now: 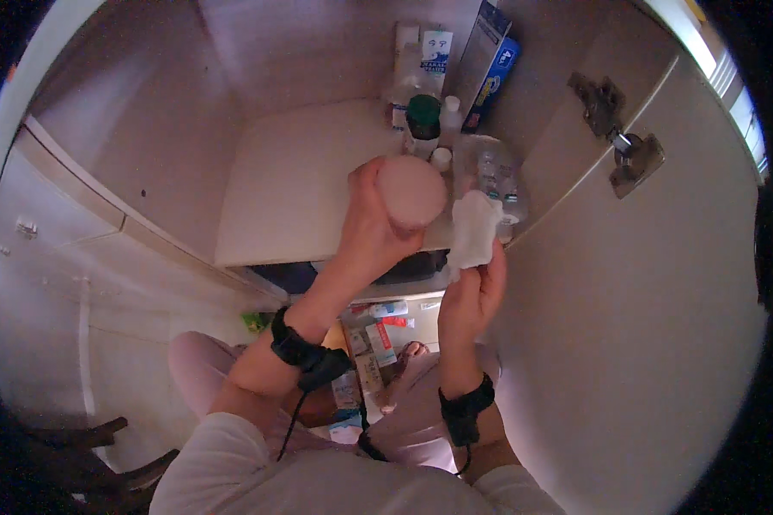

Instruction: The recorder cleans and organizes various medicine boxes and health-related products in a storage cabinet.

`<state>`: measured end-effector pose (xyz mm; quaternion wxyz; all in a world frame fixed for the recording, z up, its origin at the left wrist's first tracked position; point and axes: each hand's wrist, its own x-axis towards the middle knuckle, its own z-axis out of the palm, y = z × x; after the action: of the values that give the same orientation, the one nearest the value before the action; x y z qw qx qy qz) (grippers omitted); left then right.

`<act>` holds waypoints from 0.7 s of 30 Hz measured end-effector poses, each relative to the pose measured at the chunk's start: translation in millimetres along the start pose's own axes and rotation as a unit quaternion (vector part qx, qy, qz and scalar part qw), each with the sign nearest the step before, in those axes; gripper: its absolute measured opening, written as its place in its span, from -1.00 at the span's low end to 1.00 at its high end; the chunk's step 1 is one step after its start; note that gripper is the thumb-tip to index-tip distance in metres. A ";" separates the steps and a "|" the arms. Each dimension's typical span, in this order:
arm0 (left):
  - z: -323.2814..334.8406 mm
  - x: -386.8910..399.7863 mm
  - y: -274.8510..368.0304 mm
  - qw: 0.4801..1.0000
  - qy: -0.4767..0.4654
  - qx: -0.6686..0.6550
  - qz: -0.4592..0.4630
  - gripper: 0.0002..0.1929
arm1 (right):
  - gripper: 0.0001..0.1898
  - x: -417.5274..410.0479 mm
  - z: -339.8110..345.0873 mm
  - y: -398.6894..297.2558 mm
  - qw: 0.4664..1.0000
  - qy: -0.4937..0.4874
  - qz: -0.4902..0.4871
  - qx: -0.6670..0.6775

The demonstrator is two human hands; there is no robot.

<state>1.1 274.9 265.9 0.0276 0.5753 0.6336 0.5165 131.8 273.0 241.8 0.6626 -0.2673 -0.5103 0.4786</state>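
Observation:
My left hand [377, 219] is wrapped around a round container, its flat pale pinkish end [412, 192] facing up at me. Between the fingers and thumb of my right hand [473, 290] is a folded white cloth or tissue [475, 228], apart from the container. Both hands are over the front edge of a cabinet shelf [290, 187]. Just beyond the container stand a dark jar with a green lid [423, 119] and a small white-capped bottle [441, 159]. Past the cloth, a clear plastic container [489, 151] holds several small bottles.
A blue box [493, 80] leans at the shelf's back right, near a white printed carton [436, 58]. The cabinet door [618, 290], with its metal hinge [618, 138], stands open on my right. Cartons and tubes [380, 344] lie below, by my feet. Dark items sit under the shelf.

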 end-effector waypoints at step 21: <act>-171.5 -133.9 -3.3 0.937 -0.050 -0.287 -0.191 -0.14 | -0.61 -34.5 74.5 -32.3 0.860 -0.505 0.061 -0.049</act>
<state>-64.1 67.3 268.6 0.3215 0.4363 0.5538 0.6321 73.3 218.8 279.6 0.2698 -0.0518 -0.7805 0.5616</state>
